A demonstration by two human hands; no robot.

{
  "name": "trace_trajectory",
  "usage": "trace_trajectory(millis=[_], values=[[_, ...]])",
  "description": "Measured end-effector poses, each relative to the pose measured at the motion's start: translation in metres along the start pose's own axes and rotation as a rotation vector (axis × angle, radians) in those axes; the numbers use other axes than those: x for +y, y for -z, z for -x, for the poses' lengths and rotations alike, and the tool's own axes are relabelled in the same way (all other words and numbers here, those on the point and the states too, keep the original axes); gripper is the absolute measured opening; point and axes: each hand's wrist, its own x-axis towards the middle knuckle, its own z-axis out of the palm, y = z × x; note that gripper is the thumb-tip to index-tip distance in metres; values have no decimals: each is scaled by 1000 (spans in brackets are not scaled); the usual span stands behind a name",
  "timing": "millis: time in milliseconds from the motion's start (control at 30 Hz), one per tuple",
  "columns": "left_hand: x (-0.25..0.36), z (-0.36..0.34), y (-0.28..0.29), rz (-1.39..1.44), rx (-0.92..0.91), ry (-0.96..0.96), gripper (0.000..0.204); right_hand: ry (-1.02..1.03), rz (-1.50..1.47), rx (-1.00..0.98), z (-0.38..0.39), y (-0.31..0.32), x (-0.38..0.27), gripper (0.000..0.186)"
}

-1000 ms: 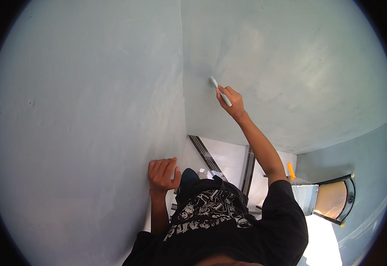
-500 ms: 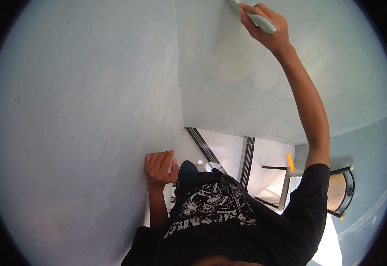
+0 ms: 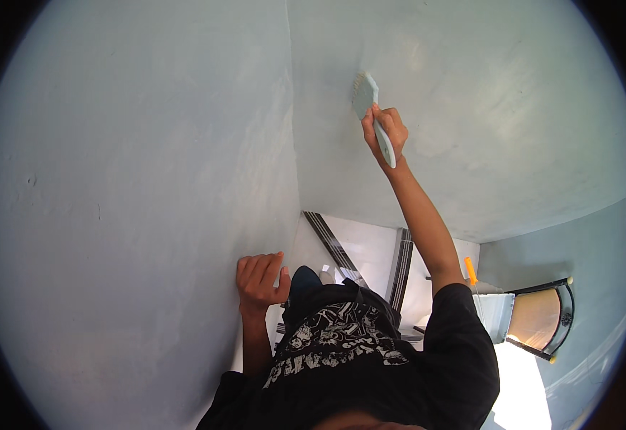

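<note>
In the corner of a room, seen in the head view, two pale blue-grey walls meet: a left wall [image 3: 141, 215] close beside the person and a far wall [image 3: 471, 136] with lighter, cloudy patches. Below, a white floor [image 3: 370, 247] carries dark striped bands [image 3: 336, 247]. To the right stands a chair [image 3: 535, 319] with a tan back and a black frame; near it, an orange handle [image 3: 471, 271] sticks up on a thin rod.

Half a second ago the brush [image 3: 366, 93] was at the picture's top edge with the arm stretched high; now it is lower, nearer the corner, its broad side showing. The left hand has hardly moved.

The right hand [image 3: 387, 130] is closed around the brush's handle, its bristles up against the far wall. The left hand [image 3: 259, 279] is half open beside the left wall, fingers loosely curled, thumb apart; whether it touches the wall I cannot tell.
</note>
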Motion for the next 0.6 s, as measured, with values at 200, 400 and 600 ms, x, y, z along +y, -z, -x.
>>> trace_trajectory(millis=[200, 400, 600], values=[[-2, 1, -2, -7, 2, 2, 23, -94, -85, -206, 25, 8, -18, 17], [-1, 1, 0, -16, -14, 8, 23, 27, -115, 55, -82, -4, -14, 16], [-1, 2, -3, -30, 1, 23, 23, 27, -116, 5, -28, -4, 2, 18]])
